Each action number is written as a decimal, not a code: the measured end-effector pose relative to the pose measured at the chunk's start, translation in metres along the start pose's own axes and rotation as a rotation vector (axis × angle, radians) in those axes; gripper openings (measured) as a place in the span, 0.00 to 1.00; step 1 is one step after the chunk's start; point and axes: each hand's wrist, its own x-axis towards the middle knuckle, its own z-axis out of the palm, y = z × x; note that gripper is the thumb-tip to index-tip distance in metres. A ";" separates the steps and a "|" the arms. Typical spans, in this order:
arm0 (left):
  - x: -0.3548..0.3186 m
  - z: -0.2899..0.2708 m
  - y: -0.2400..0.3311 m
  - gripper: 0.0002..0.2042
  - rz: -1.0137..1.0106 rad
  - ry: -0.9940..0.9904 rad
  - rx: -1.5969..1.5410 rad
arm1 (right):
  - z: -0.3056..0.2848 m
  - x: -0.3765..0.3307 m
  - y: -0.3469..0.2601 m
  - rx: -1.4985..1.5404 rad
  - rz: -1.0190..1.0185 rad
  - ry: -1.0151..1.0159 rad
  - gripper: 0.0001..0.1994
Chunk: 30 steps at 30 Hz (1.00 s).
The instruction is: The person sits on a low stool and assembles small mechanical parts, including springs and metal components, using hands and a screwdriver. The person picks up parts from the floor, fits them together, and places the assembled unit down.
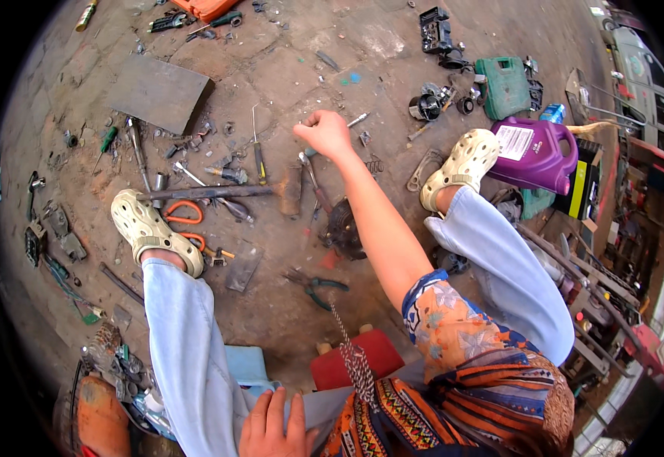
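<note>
My right hand reaches far out over the dirty ground, its fingers curled together. What they pinch, if anything, is too small to make out. Just beside it a screwdriver is partly hidden by the hand. Left of it lies a thin screwdriver with a yellow-and-black handle. A hammer rests nearby, its handle reaching to my left shoe. Closer in are a dark round part and green-handled pliers. My left hand lies near my lap, fingers stretched out and holding nothing.
A grey metal block sits at the far left. Orange-handled scissors lie by my left shoe. Beside my right shoe are a purple jug and a green case. A red padded piece is below me.
</note>
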 end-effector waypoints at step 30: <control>-0.010 0.033 -0.019 0.21 0.067 0.431 0.028 | -0.064 -0.216 -0.012 1.293 -0.295 -0.035 0.18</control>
